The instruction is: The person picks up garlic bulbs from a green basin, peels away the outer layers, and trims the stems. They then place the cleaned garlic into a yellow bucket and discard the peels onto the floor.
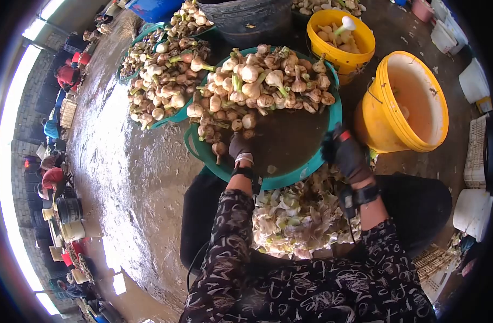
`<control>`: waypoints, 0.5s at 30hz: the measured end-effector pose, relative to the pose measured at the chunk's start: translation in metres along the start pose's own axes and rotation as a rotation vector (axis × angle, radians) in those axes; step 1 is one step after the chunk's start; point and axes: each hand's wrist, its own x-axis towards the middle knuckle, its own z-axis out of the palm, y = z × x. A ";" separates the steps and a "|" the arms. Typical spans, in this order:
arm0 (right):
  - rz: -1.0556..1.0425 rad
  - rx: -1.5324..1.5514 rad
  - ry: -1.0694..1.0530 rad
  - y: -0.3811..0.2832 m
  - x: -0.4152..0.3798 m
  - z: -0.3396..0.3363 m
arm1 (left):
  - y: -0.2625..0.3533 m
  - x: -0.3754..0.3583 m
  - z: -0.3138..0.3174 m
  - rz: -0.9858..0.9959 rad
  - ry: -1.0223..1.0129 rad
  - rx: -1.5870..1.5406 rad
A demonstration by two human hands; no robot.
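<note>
Two yellow buckets (pixel 401 102), three teal basins (pixel 289 175) heaped with garlic, one black tub (pixel 246 19), two gloved hands (pixel 348 156)

Lighting: daylight from openings along the left edge, blown out to white. Wet floor (pixel 117 161): broad pale glare. Centre: evenly lit, colours strong, shadows soft. Lens: strong fisheye, lines bowed, black corners. Sharpness: good in the middle, softer and smeared toward the rim.

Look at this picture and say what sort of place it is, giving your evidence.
Probably a garlic sorting or peeling yard: green tubs heaped with garlic bulbs, yellow buckets, peelings piled in the worker's lap, and other people working along the wet concrete floor.
</note>
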 end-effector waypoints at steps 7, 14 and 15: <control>-0.025 -0.836 0.171 0.072 -0.007 -0.013 | 0.005 -0.123 -0.042 0.159 -0.814 -1.225; -0.304 -1.125 -0.112 0.071 -0.047 -0.013 | 0.047 -0.208 -0.095 0.550 -0.662 -0.759; -0.292 -1.339 -0.074 0.072 -0.055 -0.014 | 0.045 -0.212 -0.092 0.659 -0.549 -0.593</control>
